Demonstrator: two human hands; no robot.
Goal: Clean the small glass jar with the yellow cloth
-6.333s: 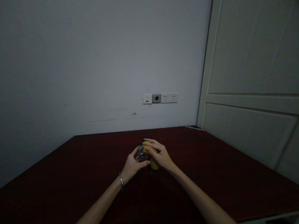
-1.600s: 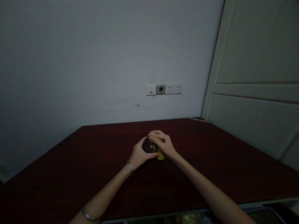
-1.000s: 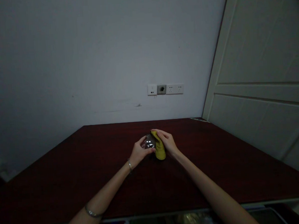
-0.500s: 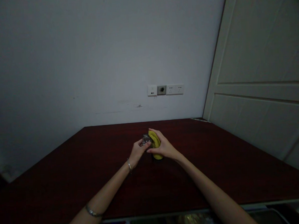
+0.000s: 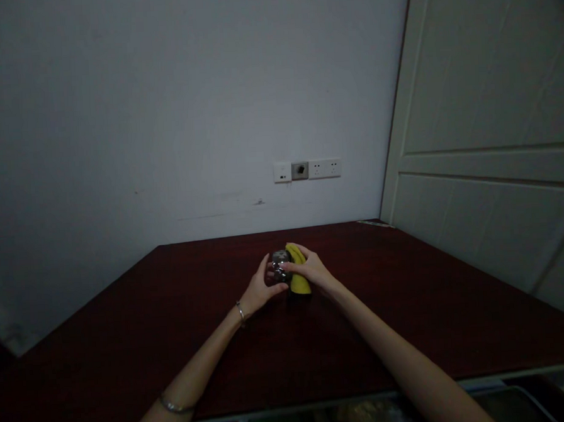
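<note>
Above the middle of the dark red table, a small clear, shiny glass vessel (image 5: 281, 266) is between my two hands; its exact kind is hard to tell in the dim light. My left hand (image 5: 262, 289) cups its left side, fingers along the far left and thumb at the near lower edge. In my right hand (image 5: 316, 272) is a yellow cloth (image 5: 300, 284), pressed against the right side of the glass. The right thumb lies across the front of the glass, and part of the cloth hangs below the palm.
The dark red table (image 5: 174, 317) runs back to a pale wall (image 5: 163, 116) with a row of sockets (image 5: 324, 168). A white panelled door (image 5: 485, 125) stands at the right. Below the table's front edge, several dim objects (image 5: 368, 414) show.
The glass has turned and shows more of its side. My left thumb has slid lower off its front, while my right thumb has moved up onto it with the cloth.
</note>
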